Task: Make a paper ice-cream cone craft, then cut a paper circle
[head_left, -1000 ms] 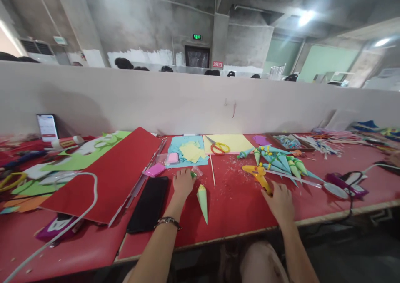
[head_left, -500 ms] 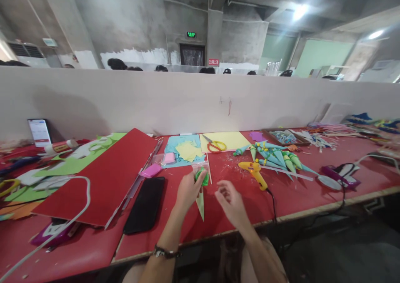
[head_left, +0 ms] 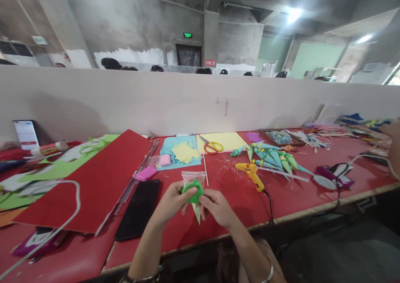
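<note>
My left hand (head_left: 170, 202) is closed on a small clear zip bag (head_left: 193, 175) that has a lump of bright green clay (head_left: 195, 189) in it, the thumb pressing its front. At the bag's right edge the fingers of my right hand (head_left: 219, 208) are pinched together on it. Below the bag a pale green paper cone (head_left: 196, 214) points down toward me; its top is hidden behind the bag and fingers. Just beyond my hands lies a thin white stick (head_left: 206, 170) on the red table (head_left: 223, 179).
Right of my hands lie a yellow glue gun (head_left: 251, 175) with a cord and a pile of paper cones (head_left: 276, 158). Scissors (head_left: 211, 145) rest on yellow paper. On the left are a black phone (head_left: 139, 210) and a red board (head_left: 84, 187). Another person's arm (head_left: 394, 147) shows at the right edge.
My right hand has moved left from free space and now grips the bag. The bag is turned more toward me, showing the clay. The view has shifted slightly right.
</note>
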Tool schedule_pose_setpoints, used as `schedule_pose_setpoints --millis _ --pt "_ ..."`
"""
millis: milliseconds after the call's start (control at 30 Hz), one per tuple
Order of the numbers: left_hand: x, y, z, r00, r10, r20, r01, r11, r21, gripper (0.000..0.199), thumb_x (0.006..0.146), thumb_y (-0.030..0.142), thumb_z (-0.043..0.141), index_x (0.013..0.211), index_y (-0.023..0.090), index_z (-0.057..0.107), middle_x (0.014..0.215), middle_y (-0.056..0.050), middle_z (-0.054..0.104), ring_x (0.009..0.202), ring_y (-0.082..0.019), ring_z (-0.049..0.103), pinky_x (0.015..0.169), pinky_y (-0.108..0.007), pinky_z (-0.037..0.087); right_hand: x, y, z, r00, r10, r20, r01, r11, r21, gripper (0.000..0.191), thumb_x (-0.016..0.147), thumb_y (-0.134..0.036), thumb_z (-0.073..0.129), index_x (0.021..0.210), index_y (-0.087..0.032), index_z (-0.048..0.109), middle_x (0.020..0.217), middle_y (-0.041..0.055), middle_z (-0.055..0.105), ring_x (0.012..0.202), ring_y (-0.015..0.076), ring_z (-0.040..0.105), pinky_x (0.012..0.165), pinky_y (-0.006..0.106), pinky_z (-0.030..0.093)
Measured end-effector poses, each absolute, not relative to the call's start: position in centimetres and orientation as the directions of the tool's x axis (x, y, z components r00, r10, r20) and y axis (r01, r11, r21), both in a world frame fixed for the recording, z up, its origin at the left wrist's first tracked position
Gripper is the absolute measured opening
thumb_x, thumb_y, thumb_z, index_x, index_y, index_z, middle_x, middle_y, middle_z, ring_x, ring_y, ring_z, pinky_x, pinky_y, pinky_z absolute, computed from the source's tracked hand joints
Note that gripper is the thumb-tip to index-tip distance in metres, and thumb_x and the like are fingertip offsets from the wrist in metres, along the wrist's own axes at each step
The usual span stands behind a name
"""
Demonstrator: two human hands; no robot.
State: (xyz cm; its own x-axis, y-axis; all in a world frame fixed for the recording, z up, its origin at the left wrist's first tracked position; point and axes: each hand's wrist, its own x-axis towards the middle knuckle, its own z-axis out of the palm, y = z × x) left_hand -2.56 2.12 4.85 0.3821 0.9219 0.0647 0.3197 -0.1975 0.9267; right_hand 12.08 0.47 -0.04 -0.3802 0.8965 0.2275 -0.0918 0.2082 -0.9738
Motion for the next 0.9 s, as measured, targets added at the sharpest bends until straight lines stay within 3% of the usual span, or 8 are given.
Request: schedule_pose_setpoints --millis 100,167,233,333,467,600,733,900 --pt "-3.5 2.1 5.5 0.406 0.914 0.027 0.348 -0.182 0.920 0.034 0.070 0.046 0.055 0.056 0.016 0.055 0.039 0.007 0.038 0.034 -0.006 0.033 0.038 -0.020 0.025 12.6 0.5 0.3 -0.357 0.893 0.275 -0.055 0.274 -0.960 0.029 0.081 -0.044 0.049 0.071 -0.017 0.057 0.059 -0.0004 0.058 0.054 0.0116 0.053 0.055 0.023 0.044" --pt "-3.9 2.2 5.8 0.383 0.924 0.003 0.429 -0.181 0.885 0.030 0.071 0.041 0.056 0.057 0.015 0.056 0.041 0.007 0.039 0.037 -0.007 0.032 0.040 -0.020 0.023 13.0 0.5 0.6 -0.203 0.899 0.387 -0.004 0.394 -0.919 0.019 0.081 -0.035 0.052 0.086 -0.018 0.059 0.077 0.0027 0.062 0.071 0.0141 0.057 0.067 0.025 0.045" --pt "-4.2 2.3 6.0 0.380 0.925 -0.015 0.485 -0.186 0.855 0.025 0.072 0.037 0.054 0.060 0.015 0.058 0.047 0.005 0.046 0.041 -0.007 0.032 0.040 -0.020 0.023 13.4 0.5 1.1 -0.055 0.855 0.515 0.070 0.518 -0.853 0.021 0.083 -0.029 0.050 0.100 -0.020 0.057 0.089 0.0044 0.062 0.082 0.0154 0.057 0.074 0.027 0.045" --pt "-4.4 2.3 6.4 0.420 0.907 -0.029 0.496 -0.203 0.844 0.019 0.072 0.031 0.053 0.064 0.016 0.060 0.054 0.004 0.051 0.043 -0.007 0.033 0.041 -0.020 0.024 13.5 0.6 1.7 -0.095 0.788 0.608 0.159 0.615 -0.773 0.023 0.087 -0.024 0.043 0.102 -0.022 0.060 0.095 0.0057 0.061 0.090 0.0160 0.056 0.081 0.028 0.044" --pt "-4.7 2.5 6.4 0.450 0.893 -0.023 0.516 -0.239 0.823 0.012 0.069 0.026 0.053 0.068 0.017 0.061 0.056 0.005 0.050 0.049 -0.009 0.039 0.047 -0.020 0.031 13.1 1.1 2.0 -0.170 0.787 0.593 0.139 0.614 -0.777 0.025 0.089 -0.024 0.039 0.094 -0.020 0.063 0.090 0.0055 0.062 0.086 0.0156 0.058 0.079 0.027 0.045" --pt "-5.2 3.1 5.9 0.441 0.896 -0.047 0.535 -0.221 0.815 0.016 0.070 0.033 0.054 0.070 0.017 0.057 0.059 0.004 0.053 0.057 -0.013 0.048 0.054 -0.023 0.037 13.0 1.7 1.8 -0.220 0.796 0.563 0.104 0.593 -0.798 0.025 0.088 -0.026 0.042 0.086 -0.018 0.065 0.085 0.0056 0.063 0.082 0.0152 0.058 0.076 0.026 0.045" --pt "-5.3 3.9 5.1 0.465 0.885 -0.026 0.495 -0.236 0.836 0.017 0.072 0.033 0.053 0.075 0.017 0.056 0.064 0.003 0.054 0.058 -0.013 0.049 0.056 -0.023 0.039 13.2 2.4 1.3 -0.301 0.796 0.525 0.080 0.569 -0.818 0.025 0.088 -0.027 0.043 0.093 -0.019 0.066 0.091 0.0065 0.064 0.087 0.0157 0.058 0.078 0.026 0.045" --pt "-4.4 4.5 4.3 0.498 0.867 0.016 0.500 -0.302 0.812 0.018 0.074 0.034 0.054 0.075 0.016 0.057 0.069 0.001 0.058 0.065 -0.014 0.052 0.059 -0.023 0.040 13.3 2.8 0.4 -0.355 0.852 0.384 -0.013 0.406 -0.914 0.029 0.084 -0.036 0.049 0.101 -0.020 0.067 0.082 0.0044 0.067 0.073 0.0165 0.061 0.071 0.029 0.048"
